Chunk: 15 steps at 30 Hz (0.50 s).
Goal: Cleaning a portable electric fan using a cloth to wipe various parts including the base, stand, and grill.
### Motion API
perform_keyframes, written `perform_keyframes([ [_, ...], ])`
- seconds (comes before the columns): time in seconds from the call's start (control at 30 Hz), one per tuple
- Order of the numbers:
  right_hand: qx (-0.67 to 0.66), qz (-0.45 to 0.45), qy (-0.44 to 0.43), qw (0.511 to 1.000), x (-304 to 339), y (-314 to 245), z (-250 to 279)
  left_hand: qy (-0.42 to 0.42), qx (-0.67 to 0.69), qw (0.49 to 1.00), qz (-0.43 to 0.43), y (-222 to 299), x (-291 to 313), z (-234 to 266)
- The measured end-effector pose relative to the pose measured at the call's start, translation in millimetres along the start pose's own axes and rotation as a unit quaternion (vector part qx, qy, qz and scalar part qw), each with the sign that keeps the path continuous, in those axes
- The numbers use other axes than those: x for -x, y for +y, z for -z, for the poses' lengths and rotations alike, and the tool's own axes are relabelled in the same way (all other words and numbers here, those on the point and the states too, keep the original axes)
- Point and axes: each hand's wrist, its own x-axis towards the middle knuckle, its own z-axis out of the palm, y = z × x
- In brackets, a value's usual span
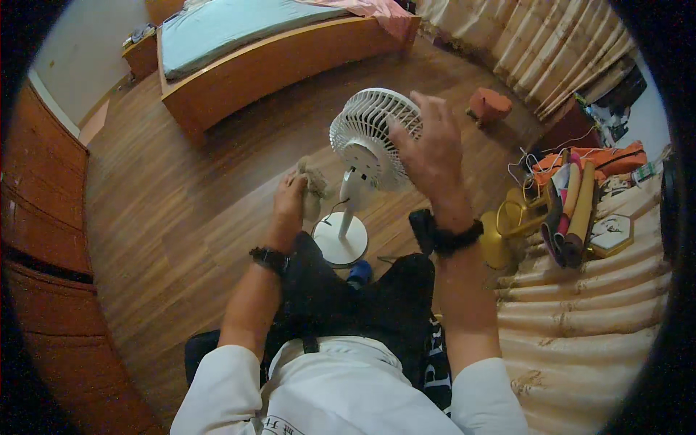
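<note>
A white pedestal fan [366, 156] stands on the floor in front of my knees, its round base [341, 241] between my feet and its caged head tilted. My right hand [435, 145] is at the right side of the cage, thumb and fingers apart around its rim. In my left hand [290, 194], left of the fan's stem, is a crumpled greyish cloth [314, 190], gripped by the fingers. A thin dark cord hangs beside the stem.
Beyond the fan is a wooden bed [290, 65] with a light blue sheet. A small reddish stool [490, 105] stands at the far right. Rolled mats [576, 210], a gold-coloured stand [500, 230] and an orange bag [609, 158] are to my right, by curtains. Wooden cabinets [43, 188] line the left.
</note>
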Motion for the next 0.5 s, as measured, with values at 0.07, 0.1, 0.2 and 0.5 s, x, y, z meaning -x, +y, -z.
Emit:
perform_keyframes([
  [0.07, 0.021, -0.023, -0.016, 0.999, -10, 29, -14, -0.047, 0.021, 0.998, 0.023, 13, -2, -26],
  [0.1, 0.018, -0.042, -0.035, 0.998, -10, 40, -19, -0.068, 0.032, 0.997, 0.033, 19, -3, -38],
  [0.2, 0.003, -0.069, -0.064, 0.996, -10, 49, -42, -0.007, -0.025, 0.999, 0.034, 1, -26, -36],
  [0.5, -0.058, -0.139, -0.071, 0.986, -5, 65, -54, 0.021, -0.045, 0.991, 0.123, -25, -69, -54],
])
